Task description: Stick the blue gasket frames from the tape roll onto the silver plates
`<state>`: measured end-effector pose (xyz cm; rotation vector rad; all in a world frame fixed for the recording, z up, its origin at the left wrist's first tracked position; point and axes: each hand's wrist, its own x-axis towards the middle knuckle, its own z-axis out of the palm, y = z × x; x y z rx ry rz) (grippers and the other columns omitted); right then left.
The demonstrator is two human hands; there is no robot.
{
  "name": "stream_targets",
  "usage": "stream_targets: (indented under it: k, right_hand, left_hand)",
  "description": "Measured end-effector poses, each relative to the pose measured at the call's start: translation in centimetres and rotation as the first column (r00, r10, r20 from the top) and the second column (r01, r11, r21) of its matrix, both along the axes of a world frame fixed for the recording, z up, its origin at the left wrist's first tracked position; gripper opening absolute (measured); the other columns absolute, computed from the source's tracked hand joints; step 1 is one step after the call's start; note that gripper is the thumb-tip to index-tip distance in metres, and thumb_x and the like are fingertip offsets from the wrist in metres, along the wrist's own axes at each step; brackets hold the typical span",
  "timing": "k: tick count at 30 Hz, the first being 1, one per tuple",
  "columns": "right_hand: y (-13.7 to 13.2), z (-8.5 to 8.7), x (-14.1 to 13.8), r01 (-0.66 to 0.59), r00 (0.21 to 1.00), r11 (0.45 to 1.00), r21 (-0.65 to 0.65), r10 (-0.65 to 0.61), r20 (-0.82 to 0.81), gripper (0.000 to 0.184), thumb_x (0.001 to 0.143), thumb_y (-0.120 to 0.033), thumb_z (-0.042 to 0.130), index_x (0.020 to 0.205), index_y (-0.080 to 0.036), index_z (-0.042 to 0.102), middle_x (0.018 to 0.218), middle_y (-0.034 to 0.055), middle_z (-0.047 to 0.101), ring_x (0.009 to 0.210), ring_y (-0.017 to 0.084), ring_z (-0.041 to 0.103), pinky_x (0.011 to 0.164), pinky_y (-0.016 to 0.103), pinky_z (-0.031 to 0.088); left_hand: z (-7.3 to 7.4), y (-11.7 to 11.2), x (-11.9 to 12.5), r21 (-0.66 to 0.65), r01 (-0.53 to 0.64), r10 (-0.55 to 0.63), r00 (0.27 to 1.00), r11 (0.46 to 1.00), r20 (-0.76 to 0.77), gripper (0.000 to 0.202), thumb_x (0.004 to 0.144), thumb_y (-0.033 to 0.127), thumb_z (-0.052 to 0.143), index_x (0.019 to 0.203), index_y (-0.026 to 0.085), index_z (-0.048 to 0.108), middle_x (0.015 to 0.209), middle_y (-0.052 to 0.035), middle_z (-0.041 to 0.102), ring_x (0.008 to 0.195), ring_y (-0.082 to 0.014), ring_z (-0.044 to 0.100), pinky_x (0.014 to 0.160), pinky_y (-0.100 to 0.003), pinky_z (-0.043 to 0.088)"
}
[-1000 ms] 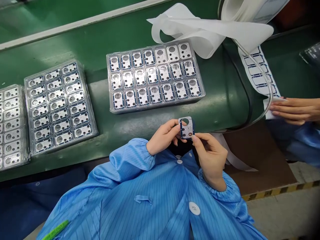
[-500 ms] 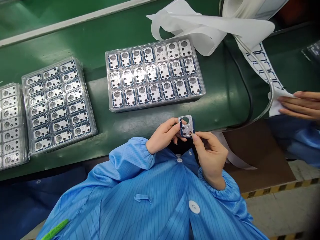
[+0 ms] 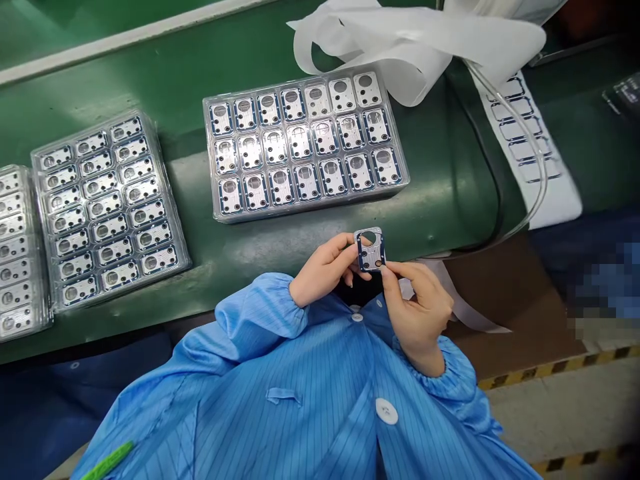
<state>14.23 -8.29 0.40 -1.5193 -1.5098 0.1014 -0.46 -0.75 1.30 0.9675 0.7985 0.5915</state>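
A small metal plate with a blue border and a round hole (image 3: 371, 249) is held upright just over the near edge of the green belt (image 3: 440, 173). My left hand (image 3: 325, 269) pinches its left side, fingers closed on it. My right hand (image 3: 417, 305) grips its lower right corner with thumb and forefinger. Both wrists come out of blue striped sleeves. Straight beyond the plate lies a clear tray (image 3: 303, 143) filled with several such plates in three rows.
Two more clear trays of plates, one (image 3: 106, 203) full and one (image 3: 17, 250) cut off by the frame, lie at the left. Crumpled white film (image 3: 400, 40) and a sticker strip (image 3: 535, 147) lie at the back right. A brown board (image 3: 520, 313) sits below the belt.
The other person's hand at the right edge has pulled out of view, leaving the sticker strip lying there. My hands and the plate stay together, shifted slightly up and left in view.
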Motion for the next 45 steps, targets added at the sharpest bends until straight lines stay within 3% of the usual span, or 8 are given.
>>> stream_targets:
  k: [11,22,45]
  right_hand:
    - [-0.10,-0.14,-0.05,0.045,0.996,0.999,-0.006,-0.044,0.082,0.008,0.090,-0.018,0.064,0.092,-0.024,0.070,0.081,0.0025,0.074,0.074,0.018,0.070,0.069,0.033,0.058]
    - [-0.29,0.20,-0.13,-0.025,0.999,0.999,0.039,0.024,0.045,0.016,0.087,-0.011,0.066,0.096,-0.023,0.069,0.085,0.0024,0.074,0.077,0.018,0.071,0.070,0.032,0.058]
    - [-0.27,-0.27,0.02,0.003,0.996,0.999,0.032,-0.006,0.093,0.015,0.088,-0.013,0.065,0.098,-0.024,0.069,0.086,0.0032,0.074,0.078,0.018,0.071,0.072,0.033,0.059]
  left_hand:
    - [0.41,-0.05,-0.05,-0.005,-0.005,0.005,1.000,1.000,-0.011,0.038,0.094,0.046,0.055,0.113,0.014,0.058,0.086,-0.0041,0.066,0.069,-0.0113,0.069,0.052,-0.017,0.049]
    - [-0.08,-0.06,-0.01,0.018,-0.007,0.007,1.000,1.000,0.000,0.038,0.094,0.046,0.055,0.114,0.014,0.057,0.085,-0.0040,0.066,0.070,-0.0119,0.069,0.053,-0.017,0.049]
    - [0.01,-0.16,-0.05,0.034,-0.003,0.003,1.000,0.999,0.008,0.036,0.095,0.045,0.055,0.112,0.014,0.058,0.082,-0.0032,0.066,0.068,-0.0110,0.068,0.053,-0.017,0.049]
